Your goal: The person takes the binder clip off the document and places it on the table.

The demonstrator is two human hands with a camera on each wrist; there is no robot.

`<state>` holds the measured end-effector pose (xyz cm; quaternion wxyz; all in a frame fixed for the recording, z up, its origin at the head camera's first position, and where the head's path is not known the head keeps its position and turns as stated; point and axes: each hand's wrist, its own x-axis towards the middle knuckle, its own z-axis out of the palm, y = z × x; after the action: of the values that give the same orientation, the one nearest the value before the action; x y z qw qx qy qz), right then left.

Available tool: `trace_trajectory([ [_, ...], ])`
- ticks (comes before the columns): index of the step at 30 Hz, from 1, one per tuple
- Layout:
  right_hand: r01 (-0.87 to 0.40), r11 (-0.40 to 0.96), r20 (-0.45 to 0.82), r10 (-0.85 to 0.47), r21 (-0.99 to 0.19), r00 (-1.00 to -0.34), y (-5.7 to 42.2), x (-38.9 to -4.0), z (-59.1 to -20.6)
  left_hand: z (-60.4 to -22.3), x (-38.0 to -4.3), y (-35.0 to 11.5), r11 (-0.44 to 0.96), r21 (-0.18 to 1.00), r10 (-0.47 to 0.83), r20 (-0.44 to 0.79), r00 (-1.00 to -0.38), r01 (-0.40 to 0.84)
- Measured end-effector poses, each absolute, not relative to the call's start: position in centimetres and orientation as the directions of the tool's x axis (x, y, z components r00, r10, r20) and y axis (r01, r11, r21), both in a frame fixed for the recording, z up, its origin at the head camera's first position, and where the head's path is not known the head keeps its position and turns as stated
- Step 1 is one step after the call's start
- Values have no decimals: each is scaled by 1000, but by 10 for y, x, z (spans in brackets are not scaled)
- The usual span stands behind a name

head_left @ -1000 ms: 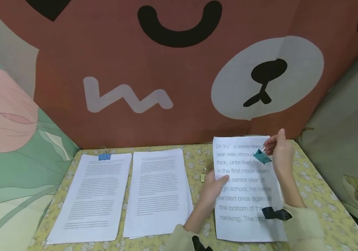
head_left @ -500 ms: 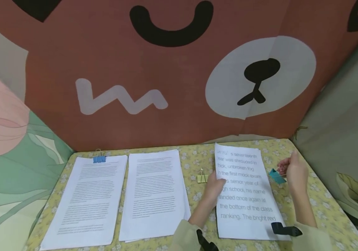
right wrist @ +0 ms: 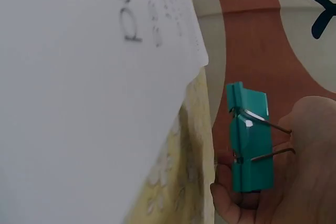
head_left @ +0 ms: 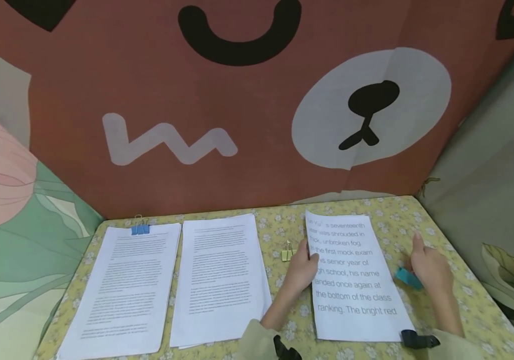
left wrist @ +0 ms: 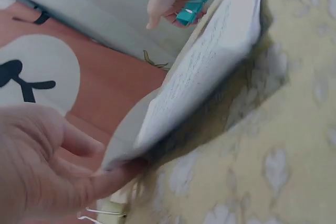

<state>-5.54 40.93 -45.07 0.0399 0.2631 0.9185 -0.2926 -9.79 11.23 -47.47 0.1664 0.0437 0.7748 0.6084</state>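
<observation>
My left hand (head_left: 301,267) pinches the left edge of a paper stack (head_left: 351,287) printed in large type. That edge is lifted off the cloth in the left wrist view, thumb above and fingers beneath. To the right of the stack, apart from it, my right hand (head_left: 432,270) holds a teal binder clip (head_left: 408,278) (right wrist: 254,135). Its wire handles lie against the hand in the right wrist view, and its jaws look closed with no paper in them. Just left of my left hand, a yellow binder clip (head_left: 287,254) lies on the cloth.
Two more paper stacks lie to the left. The far-left stack (head_left: 126,295) has a blue binder clip (head_left: 140,229) on its top edge; the middle stack (head_left: 218,285) shows no clip. A flowered tablecloth (head_left: 477,300) covers the table, with a brown printed backdrop (head_left: 266,185) behind.
My right hand has carried the teal binder clip from over the stack's top right corner to the right and nearer. The stack has tilted in my left hand. The head view has shifted slightly.
</observation>
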Motion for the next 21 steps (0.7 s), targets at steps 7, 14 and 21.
trace_trajectory([
  [7, 486, 734, -217, 438, -474, -872, 418, -54, -462, -470, -92, 99, 574, 798, 289, 13, -957, 184],
  [14, 453, 789, -265, 372, -415, -890, 418, -61, -472, -470, -93, 91, 746, 619, 336, -31, -941, 246],
  [21, 379, 818, -124, 363, -433, -924, 411, -57, -459, -459, -94, 74, 731, 593, 345, 107, -932, 339],
])
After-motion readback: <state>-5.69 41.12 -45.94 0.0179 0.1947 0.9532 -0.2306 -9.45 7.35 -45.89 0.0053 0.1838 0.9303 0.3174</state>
